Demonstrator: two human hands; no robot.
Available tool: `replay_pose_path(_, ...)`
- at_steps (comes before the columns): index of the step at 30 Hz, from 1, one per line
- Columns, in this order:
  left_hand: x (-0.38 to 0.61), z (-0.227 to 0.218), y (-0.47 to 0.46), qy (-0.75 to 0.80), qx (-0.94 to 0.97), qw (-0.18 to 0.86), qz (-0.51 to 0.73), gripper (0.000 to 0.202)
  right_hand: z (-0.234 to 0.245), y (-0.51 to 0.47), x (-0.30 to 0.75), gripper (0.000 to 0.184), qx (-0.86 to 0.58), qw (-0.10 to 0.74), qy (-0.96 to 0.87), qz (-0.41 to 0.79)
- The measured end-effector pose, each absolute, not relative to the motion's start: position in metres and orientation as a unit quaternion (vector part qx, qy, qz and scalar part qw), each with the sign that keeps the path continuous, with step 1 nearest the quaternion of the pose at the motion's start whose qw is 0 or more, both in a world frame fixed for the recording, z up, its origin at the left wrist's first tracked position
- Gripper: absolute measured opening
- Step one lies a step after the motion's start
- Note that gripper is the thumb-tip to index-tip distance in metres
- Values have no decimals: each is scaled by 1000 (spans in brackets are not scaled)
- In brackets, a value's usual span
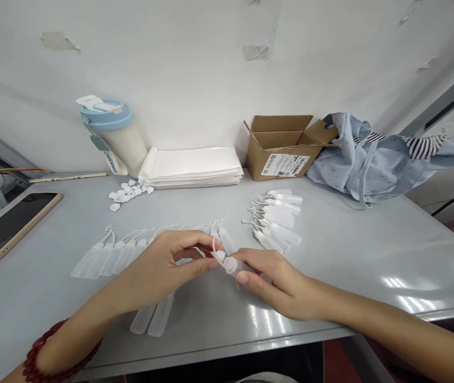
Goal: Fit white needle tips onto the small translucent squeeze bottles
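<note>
My right hand (pixel 277 282) grips a small translucent plastic bottle (pixel 232 265), its mouth end turned toward my left hand (pixel 173 260). My left thumb and fingertips pinch a small white cap (pixel 219 256) with a thin looped strap, right beside the bottle's mouth. Whether the cap touches the bottle I cannot tell. A row of similar bottles (pixel 107 258) with thin straps lies to the left, partly hidden behind my left hand. Two more bottles (pixel 161 316) poke out below that hand. On the right lies a fanned group of strapped bottles (pixel 285 218).
A cluster of small white caps (pixel 125 192) lies at the back left, near a stack of white sheets or sleeves (pixel 195 166) and a blue-lidded cup (pixel 119 135). A phone (pixel 15 223) lies far left. An open cardboard box (pixel 278 151) and blue cloth (pixel 370 165) stand back right.
</note>
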State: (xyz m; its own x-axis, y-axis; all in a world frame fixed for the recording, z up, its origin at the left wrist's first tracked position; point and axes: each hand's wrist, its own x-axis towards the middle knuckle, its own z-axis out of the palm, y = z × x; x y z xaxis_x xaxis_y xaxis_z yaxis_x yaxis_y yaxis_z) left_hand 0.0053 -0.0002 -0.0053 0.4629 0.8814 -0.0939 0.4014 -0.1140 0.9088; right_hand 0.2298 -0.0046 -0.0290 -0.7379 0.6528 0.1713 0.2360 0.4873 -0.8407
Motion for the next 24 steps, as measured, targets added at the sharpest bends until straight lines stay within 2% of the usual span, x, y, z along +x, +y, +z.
replay_pose_path(6, 5, -7, -2, 435, 704, 489, 277, 9, -30, -6, 228, 29, -282, 267, -763, 516)
replay_pose_path(11, 3, -9, -3, 441, 702, 477, 291, 10, -31, -6, 228, 31, -299, 284, -748, 520)
replay_pose_path(24, 8, -10, -6, 408, 776, 397, 270, 6, -34, -6, 226, 37, -333, 254, -736, 532)
